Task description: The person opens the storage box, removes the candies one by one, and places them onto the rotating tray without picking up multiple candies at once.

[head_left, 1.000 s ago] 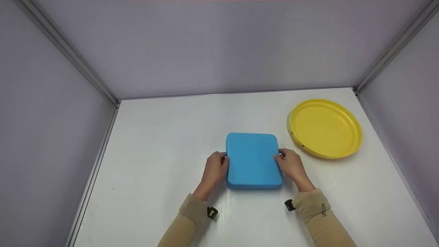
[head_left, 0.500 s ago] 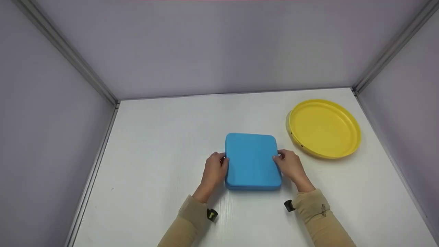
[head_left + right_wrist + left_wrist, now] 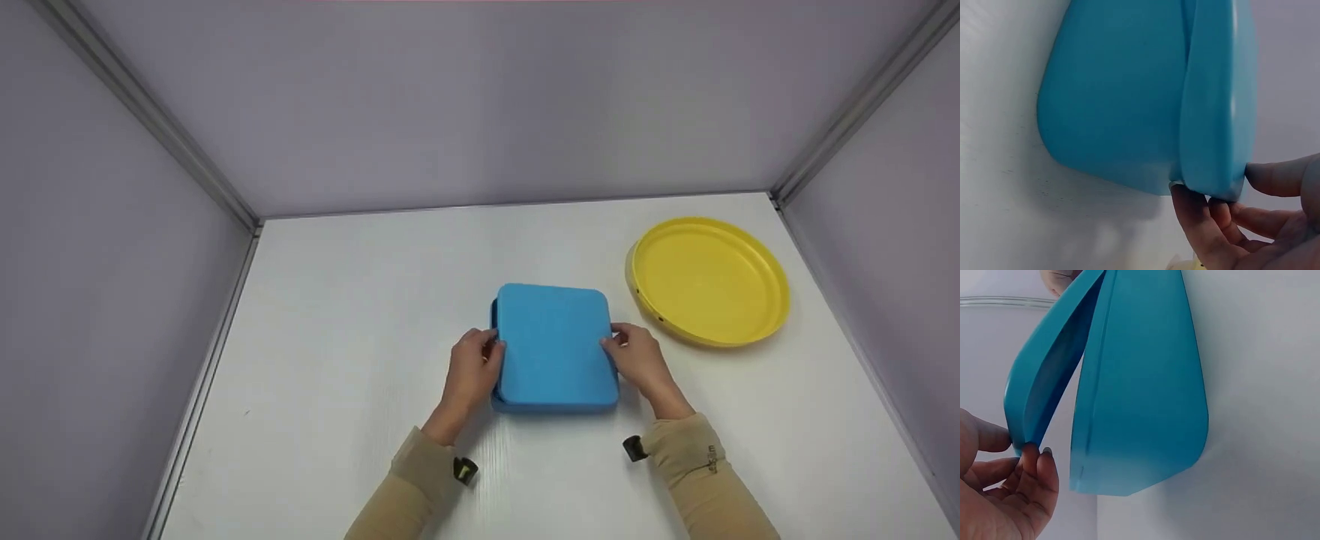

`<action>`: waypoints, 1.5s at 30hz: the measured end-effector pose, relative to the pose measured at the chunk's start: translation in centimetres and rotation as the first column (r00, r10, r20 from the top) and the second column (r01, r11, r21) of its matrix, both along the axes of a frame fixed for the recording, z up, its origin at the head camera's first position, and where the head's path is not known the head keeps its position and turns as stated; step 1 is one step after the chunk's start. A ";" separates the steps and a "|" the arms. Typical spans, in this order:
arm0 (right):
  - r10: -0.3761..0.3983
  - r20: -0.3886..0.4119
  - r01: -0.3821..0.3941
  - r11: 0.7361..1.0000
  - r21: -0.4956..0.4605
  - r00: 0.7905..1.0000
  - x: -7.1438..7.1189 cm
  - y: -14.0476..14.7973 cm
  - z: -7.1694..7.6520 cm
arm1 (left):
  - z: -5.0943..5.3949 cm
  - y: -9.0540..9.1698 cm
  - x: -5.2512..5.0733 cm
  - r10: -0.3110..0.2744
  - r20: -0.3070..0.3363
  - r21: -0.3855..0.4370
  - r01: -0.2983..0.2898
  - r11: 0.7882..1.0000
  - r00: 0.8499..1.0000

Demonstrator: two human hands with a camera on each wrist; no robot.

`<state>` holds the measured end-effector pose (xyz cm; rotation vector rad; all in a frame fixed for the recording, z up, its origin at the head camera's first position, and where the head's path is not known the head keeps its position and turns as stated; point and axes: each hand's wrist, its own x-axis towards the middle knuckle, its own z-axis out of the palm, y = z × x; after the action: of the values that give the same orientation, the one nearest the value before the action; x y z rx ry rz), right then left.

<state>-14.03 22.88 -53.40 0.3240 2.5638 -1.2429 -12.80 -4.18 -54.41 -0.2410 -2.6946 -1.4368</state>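
On the white tabletop (image 3: 360,300), the yellow tray (image 3: 709,281) near the far right corner could be knocked if something swings that way. The blue box (image 3: 1140,394), about midway between the left and right edges, might slide or tip if its lid (image 3: 556,345), raised at the left, catches on the right; I can't quite tell whether it binds there. Left hand (image 3: 471,371) and right hand (image 3: 637,360) each pinch the lid, thumb against fingers; uneven pull could slip a grip. Count: one tabletop, one yellow tray, one blue box, one lid, two hands.
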 end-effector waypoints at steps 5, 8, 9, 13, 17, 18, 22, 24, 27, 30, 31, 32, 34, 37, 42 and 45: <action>0.004 -0.006 -0.004 1.000 0.004 1.000 -0.1 0.2 0.3 | 0.1 0.1 0.0 -0.005 0.002 0.030 0.005 1.000 1.000; 0.005 -0.003 -0.005 1.000 0.010 1.000 -0.1 0.2 0.3 | 0.0 0.1 0.0 -0.008 0.008 0.027 0.008 1.000 1.000; 0.008 -0.017 -0.008 1.000 0.014 1.000 0.0 0.2 0.4 | 0.0 0.0 0.0 -0.010 0.016 0.029 0.010 1.000 1.000; 0.027 -0.064 -0.025 0.999 0.026 0.998 0.1 0.2 0.8 | 0.1 -0.2 0.0 -0.033 0.043 0.030 0.032 0.999 0.999; 0.035 -0.090 -0.034 0.999 0.017 0.995 0.2 0.1 1.4 | 0.2 -0.5 0.0 -0.050 0.052 0.020 0.049 0.999 0.997; 0.034 -0.093 -0.033 0.999 0.010 0.995 0.2 0.0 1.6 | 0.2 -0.6 0.0 -0.048 0.048 0.018 0.047 0.999 0.998; 0.027 -0.097 -0.031 0.999 -0.040 0.995 0.3 -0.3 2.2 | 0.0 -1.2 -0.1 -0.002 0.049 0.022 0.001 1.000 0.999; 0.030 -0.108 -0.037 0.998 -0.059 0.994 0.3 -0.6 2.4 | 0.0 -1.5 -0.2 0.030 0.060 0.025 -0.032 0.999 0.998; 0.050 -0.132 -0.058 0.996 -0.060 0.990 0.3 -1.2 2.7 | 0.0 -2.1 -0.3 0.073 0.087 0.024 -0.076 0.997 0.993; 0.073 -0.157 -0.081 0.996 -0.046 0.985 0.2 -2.1 2.8 | 0.1 -2.9 -0.4 0.105 0.098 0.022 -0.108 0.994 0.990; 0.084 -0.166 -0.092 0.995 -0.041 0.982 0.1 -2.5 2.8 | 0.2 -3.2 -0.5 0.114 0.102 0.020 -0.116 0.993 0.988; 0.096 -0.177 -0.104 0.994 -0.039 0.980 0.0 -2.9 2.9 | 0.2 -3.6 -0.5 0.121 0.106 0.014 -0.124 0.992 0.987; 0.113 -0.192 -0.122 0.992 -0.037 0.975 -0.2 -3.8 3.1 | 0.4 -4.3 -0.7 0.135 0.119 -0.005 -0.136 0.991 0.984; 0.139 -0.210 -0.148 0.989 -0.030 0.968 -0.7 -5.2 3.4 | 0.6 -5.4 -1.0 0.157 0.141 -0.041 -0.152 0.987 0.977; 0.187 -0.243 -0.189 0.982 0.017 0.952 -1.2 -7.7 4.1 | 0.9 -7.3 -1.5 0.195 0.130 -0.068 -0.187 0.980 0.972; 0.219 -0.276 -0.218 0.975 0.035 0.936 -1.4 -9.4 4.3 | 1.0 -8.5 -1.6 0.222 0.122 -0.079 -0.213 0.974 0.967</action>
<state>-15.42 13.51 -49.10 -0.1460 2.7402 -1.2770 -14.44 -12.64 -53.38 0.1473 -2.7674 -1.3461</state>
